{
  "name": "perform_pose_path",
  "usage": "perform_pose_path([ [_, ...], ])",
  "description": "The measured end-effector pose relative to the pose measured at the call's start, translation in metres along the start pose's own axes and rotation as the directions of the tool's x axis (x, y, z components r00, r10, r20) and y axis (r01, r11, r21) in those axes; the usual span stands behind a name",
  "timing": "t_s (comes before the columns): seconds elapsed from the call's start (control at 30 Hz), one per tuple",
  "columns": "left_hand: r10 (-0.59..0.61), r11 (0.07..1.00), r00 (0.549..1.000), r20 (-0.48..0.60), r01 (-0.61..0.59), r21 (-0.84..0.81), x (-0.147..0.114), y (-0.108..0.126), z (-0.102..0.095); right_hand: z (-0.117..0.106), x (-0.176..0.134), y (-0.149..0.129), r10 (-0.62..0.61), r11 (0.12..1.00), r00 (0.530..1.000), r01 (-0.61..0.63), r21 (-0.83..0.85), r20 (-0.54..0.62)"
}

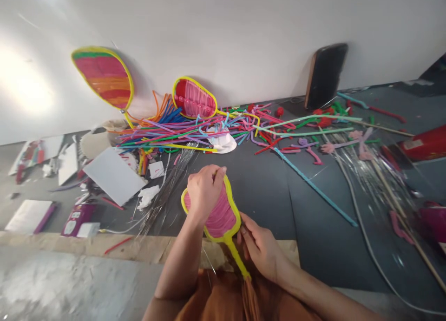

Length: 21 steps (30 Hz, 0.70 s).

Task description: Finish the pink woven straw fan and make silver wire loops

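Pink paddle with a fuzzy yellow stem rim and handle (225, 214) is held across the dark grey table's (266, 191) near edge. I see the left hand (205, 191) closed on its upper rim; the right hand (259, 246), half-curled, touches the lower right rim, presumably steadying it, grip firmness unclear. Two similar paddles (108, 77) lean at the far edge, likely to stay upright.

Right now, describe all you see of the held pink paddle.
The paddle has a pink, streaked panel inside a fuzzy-looking yellow rim, like pipe cleaner, with a yellow handle. It is tilted, handle slanting down toward the brown clothing. The left hand grips its top edge, hiding part of the panel; the right hand appears to touch its right edge.
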<state>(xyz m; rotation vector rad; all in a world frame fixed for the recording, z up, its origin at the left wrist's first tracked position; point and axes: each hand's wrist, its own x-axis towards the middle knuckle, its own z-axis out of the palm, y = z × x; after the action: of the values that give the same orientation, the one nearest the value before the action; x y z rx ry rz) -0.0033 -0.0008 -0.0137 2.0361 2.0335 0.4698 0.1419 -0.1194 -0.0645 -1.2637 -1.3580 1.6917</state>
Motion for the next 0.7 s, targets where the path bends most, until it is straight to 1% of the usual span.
perform_pose_path([
  [0.13,-0.003,1.0,1.0,-0.006,0.003,-0.011,-0.0004,-0.001,-0.0004,0.0058,-0.0002,-0.0038,0.046,0.991,0.998,-0.05,0.128,0.033],
  [0.23,-0.012,1.0,1.0,-0.01,0.012,-0.005,-0.0003,-0.0033,0.0,0.0078,0.0001,-0.0027,0.111,0.949,0.993,-0.12,0.292,0.048],
  [0.3,-0.018,1.0,1.0,-0.019,0.018,0.005,0.0,-0.0048,0.0004,0.0081,0.0003,-0.0004,0.147,0.918,0.989,-0.148,0.368,0.029],
  [0.37,-0.021,1.0,1.0,-0.022,0.021,0.007,0.0003,-0.0053,0.0007,0.0078,0.0002,0.0017,0.165,0.916,0.986,-0.147,0.373,-0.016],
  [0.43,-0.019,1.0,1.0,-0.011,0.019,0.006,0.0004,-0.0049,0.0009,0.0073,0.0001,0.0026,0.163,0.934,0.986,-0.14,0.329,-0.043],
  [0.5,-0.016,1.0,1.0,0.0,0.016,0.003,0.0002,-0.0043,0.0008,0.007,0.0007,0.0018,0.162,0.937,0.986,-0.143,0.32,-0.034],
  [0.53,-0.018,1.0,1.0,0.001,0.018,0.003,0.0001,-0.0041,0.0006,0.0069,0.0013,0.001,0.173,0.923,0.985,-0.155,0.353,-0.022],
  [0.57,-0.02,1.0,1.0,0.0,0.02,0.003,0.0001,-0.0042,0.0004,0.0069,0.0022,0.0,0.198,0.893,0.98,-0.175,0.415,-0.014],
  [0.6,-0.023,1.0,1.0,-0.002,0.023,0.003,0.0001,-0.0046,0.0002,0.0068,0.0033,-0.001,0.235,0.845,0.972,-0.2,0.496,-0.008],
  [0.7,-0.027,1.0,1.0,-0.008,0.027,0.001,0.0004,-0.0069,-0.0007,0.0054,0.0065,-0.0027,0.348,0.655,0.938,-0.246,0.714,0.004],
])
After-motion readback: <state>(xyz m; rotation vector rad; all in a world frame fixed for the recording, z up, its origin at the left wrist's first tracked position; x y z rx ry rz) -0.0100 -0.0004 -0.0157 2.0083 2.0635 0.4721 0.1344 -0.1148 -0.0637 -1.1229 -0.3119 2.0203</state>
